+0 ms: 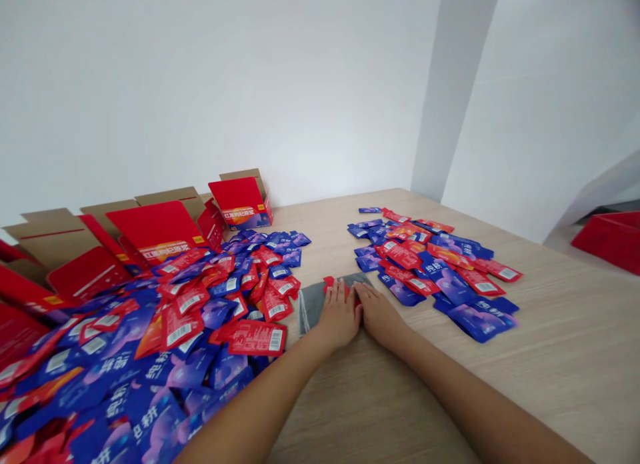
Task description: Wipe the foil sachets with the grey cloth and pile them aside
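Note:
My left hand lies with its fingers stretched out flat over a red sachet. Beside it, close to touching, my right hand rests on the sachet's right side with its fingers extended. Most of the sachet is hidden beneath the two hands. Under it is a grey cloth with white string-like lines at its left edge. A large heap of red and blue sachets lies to the left of my hands. To the right, a smaller group of red and blue sachets is spread in loose overlapping rows.
Several red cardboard boxes with raised flaps stand behind the left heap, among them a box at the back. All of this rests on a wooden table that meets a white wall. A red object shows beyond the table's right edge.

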`<state>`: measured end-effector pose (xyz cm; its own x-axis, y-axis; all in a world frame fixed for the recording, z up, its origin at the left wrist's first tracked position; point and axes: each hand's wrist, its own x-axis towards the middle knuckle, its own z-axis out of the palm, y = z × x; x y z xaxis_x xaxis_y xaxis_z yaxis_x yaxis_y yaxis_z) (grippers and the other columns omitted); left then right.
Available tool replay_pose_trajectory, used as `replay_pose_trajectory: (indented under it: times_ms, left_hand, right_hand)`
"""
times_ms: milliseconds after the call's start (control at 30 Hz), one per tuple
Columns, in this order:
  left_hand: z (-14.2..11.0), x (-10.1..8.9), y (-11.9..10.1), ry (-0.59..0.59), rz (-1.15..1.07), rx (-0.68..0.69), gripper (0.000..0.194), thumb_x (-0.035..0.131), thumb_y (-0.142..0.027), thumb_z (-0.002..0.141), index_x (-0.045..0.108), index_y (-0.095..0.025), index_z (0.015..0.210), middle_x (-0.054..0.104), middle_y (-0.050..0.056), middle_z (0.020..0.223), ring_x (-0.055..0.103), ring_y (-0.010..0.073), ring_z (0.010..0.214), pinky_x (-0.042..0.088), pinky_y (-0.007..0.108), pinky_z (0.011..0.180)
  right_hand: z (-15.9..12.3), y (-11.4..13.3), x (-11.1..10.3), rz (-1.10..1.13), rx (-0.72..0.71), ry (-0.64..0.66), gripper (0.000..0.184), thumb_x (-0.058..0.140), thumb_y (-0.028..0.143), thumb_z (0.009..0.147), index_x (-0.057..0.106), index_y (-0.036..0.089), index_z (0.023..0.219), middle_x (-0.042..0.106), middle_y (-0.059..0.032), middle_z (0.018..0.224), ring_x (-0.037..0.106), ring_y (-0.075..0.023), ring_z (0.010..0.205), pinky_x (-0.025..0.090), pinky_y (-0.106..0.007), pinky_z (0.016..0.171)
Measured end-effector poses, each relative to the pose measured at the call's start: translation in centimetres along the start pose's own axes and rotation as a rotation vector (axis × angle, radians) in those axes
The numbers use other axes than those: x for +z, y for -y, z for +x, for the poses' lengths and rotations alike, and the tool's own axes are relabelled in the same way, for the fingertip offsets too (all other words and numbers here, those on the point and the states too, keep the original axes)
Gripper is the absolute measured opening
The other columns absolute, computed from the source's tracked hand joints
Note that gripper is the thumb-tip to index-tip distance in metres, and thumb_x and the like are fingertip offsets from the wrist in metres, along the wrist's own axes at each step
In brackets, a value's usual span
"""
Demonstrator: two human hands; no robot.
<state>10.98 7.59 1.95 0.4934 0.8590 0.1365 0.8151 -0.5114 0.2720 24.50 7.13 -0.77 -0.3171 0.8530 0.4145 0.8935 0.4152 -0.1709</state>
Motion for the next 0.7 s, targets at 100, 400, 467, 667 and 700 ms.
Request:
replay_pose_trajectory:
  times_ms: [100, 400, 467, 667, 700]
  left_hand:
    - [-0.2, -0.4, 0.0, 0.079, -0.003, 0.012, 0.057, 0.042, -0.032, 0.09, 0.035, -0.002, 0.138, 0.022, 0.025, 0.148, 0.012, 0.0349, 0.138, 0.016, 0.052, 0.11]
    - [-4.0, -2.8, 2.2, 0.051, -0.16, -0.073, 0.056, 0.058, -0.021, 0.075, 0.049, -0.001, 0.127, 0.032, 0.026, 0.144, 0.022, 0.0357, 0.136, 0.02, 0.048, 0.109]
    - [-4.3, -3.2, 2.3, -0.01, -0.257, -0.107, 0.052, 0.06, -0.013, 0.069, 0.057, -0.006, 0.12, 0.043, 0.023, 0.138, 0.034, 0.0352, 0.131, 0.024, 0.047, 0.108]
    - [-2.2, -5.2, 3.9, -0.304, -0.689, -0.268, 0.035, 0.054, -0.011, 0.076, 0.062, -0.02, 0.108, 0.064, 0.008, 0.117, 0.054, 0.0239, 0.115, 0.034, 0.041, 0.103]
    - [-1.8, -5.2, 4.0, -0.363, -0.776, -0.305, 0.033, 0.055, -0.015, 0.078, 0.06, -0.021, 0.11, 0.063, 0.008, 0.117, 0.053, 0.0232, 0.116, 0.035, 0.041, 0.103]
  right_hand:
    - [-0.1, -0.2, 0.0, -0.057, 0.031, 0.106, 0.055, 0.036, 0.003, 0.076, 0.048, 0.002, 0.13, 0.052, -0.0182, 0.134, 0.045, -0.0229, 0.127, 0.039, -0.038, 0.105]
    - [-0.1, 0.3, -1.0, -0.066, 0.018, 0.183, 0.059, 0.035, 0.001, 0.075, 0.044, -0.001, 0.133, 0.047, -0.0186, 0.138, 0.04, -0.0229, 0.13, 0.035, -0.036, 0.107]
    - [0.0, 0.1, -1.0, -0.041, 0.01, 0.188, 0.059, 0.034, 0.001, 0.075, 0.044, -0.001, 0.133, 0.046, -0.0187, 0.138, 0.04, -0.0236, 0.13, 0.035, -0.037, 0.106]
    - [0.0, 0.0, -1.0, 0.004, 0.01, 0.199, 0.055, 0.037, 0.002, 0.077, 0.05, 0.002, 0.13, 0.045, -0.02, 0.138, 0.039, -0.0253, 0.131, 0.034, -0.04, 0.107]
    - [0.1, 0.0, -1.0, 0.005, 0.018, 0.204, 0.054, 0.037, 0.002, 0.077, 0.05, 0.002, 0.13, 0.045, -0.0201, 0.139, 0.039, -0.0255, 0.131, 0.034, -0.04, 0.107]
